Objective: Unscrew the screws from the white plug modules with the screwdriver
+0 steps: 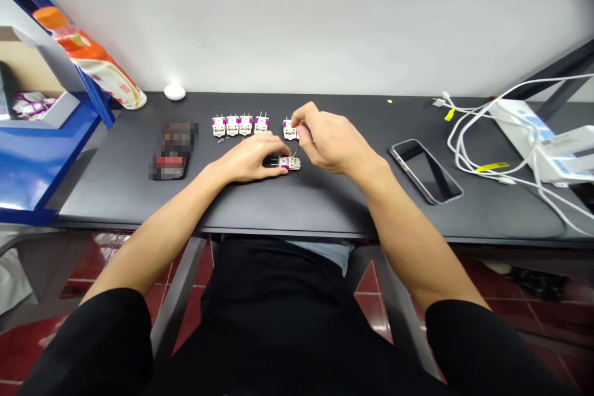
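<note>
My left hand (pixel 253 159) rests on the desk, thumb and fingers closed on a small white-and-purple plastic part with metal pins (pixel 291 163). The part lies flat, its pins pointing left under the hand. Over it, my right hand (pixel 330 141) is closed in a pinch on a thin metal tool (pixel 296 151), whose tip reaches down to the part. Its handle is hidden by the fingers, so I cannot tell its exact kind. Behind the left hand, several similar white-and-purple parts (pixel 232 125) stand in a row, pins up. Another such part (pixel 289 130) stands beside my right fingers, partly covering others.
Tiny metal bits (pixel 221 140) lie before the row. A dark, blurred-out object (pixel 171 158) is at left, near an orange-and-white bottle (pixel 99 68) and a white egg-shaped object (pixel 174 92). A phone (pixel 426 171), white cables (pixel 464 136) and a white box (pixel 522 136) occupy the right.
</note>
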Demonstrator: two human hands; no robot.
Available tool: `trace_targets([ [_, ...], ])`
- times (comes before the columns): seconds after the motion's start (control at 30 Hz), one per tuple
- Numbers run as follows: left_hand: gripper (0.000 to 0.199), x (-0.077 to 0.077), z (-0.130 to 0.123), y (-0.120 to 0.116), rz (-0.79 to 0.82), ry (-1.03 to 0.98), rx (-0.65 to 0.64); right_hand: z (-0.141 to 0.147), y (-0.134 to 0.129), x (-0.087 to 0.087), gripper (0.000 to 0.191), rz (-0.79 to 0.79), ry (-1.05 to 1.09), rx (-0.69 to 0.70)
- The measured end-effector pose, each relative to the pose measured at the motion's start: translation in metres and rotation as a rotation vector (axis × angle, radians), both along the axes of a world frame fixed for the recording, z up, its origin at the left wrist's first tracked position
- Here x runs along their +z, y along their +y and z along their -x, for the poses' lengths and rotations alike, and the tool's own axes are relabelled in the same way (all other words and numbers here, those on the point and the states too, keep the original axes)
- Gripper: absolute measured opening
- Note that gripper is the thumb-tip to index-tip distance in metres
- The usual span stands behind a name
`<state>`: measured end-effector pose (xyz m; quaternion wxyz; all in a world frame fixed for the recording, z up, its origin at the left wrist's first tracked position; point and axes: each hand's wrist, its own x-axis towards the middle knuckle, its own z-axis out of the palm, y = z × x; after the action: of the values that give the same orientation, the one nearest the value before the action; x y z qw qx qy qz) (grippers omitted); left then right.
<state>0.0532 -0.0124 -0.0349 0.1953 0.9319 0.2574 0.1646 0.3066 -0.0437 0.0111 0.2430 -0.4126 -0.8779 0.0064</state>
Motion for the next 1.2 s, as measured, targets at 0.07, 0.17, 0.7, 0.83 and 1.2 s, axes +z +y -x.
trace_targets([
  [0.07, 0.036, 0.0001, -0.0001, 0.0000, -0.004, 0.001, 0.005, -0.0003, -0.0001, -0.0001, 0.026, 0.006, 0.011, 0.011],
  [0.17, 0.035, -0.0003, -0.0002, 0.0000, -0.006, -0.011, 0.002, 0.0000, -0.0003, 0.0001, 0.024, 0.020, 0.009, 0.004],
  [0.7, 0.035, 0.0006, -0.0005, -0.0006, 0.007, -0.014, -0.003, 0.0004, -0.0042, 0.0033, 0.033, 0.073, -0.027, -0.025],
  [0.83, 0.036, 0.0023, -0.0010, -0.0013, 0.005, 0.002, 0.002, -0.0008, -0.0039, 0.0013, 0.028, 0.014, -0.006, 0.009],
  [1.2, 0.037, 0.0020, -0.0013, -0.0018, 0.010, 0.001, 0.005, -0.0012, -0.0011, -0.0003, 0.034, -0.001, -0.054, -0.061],
])
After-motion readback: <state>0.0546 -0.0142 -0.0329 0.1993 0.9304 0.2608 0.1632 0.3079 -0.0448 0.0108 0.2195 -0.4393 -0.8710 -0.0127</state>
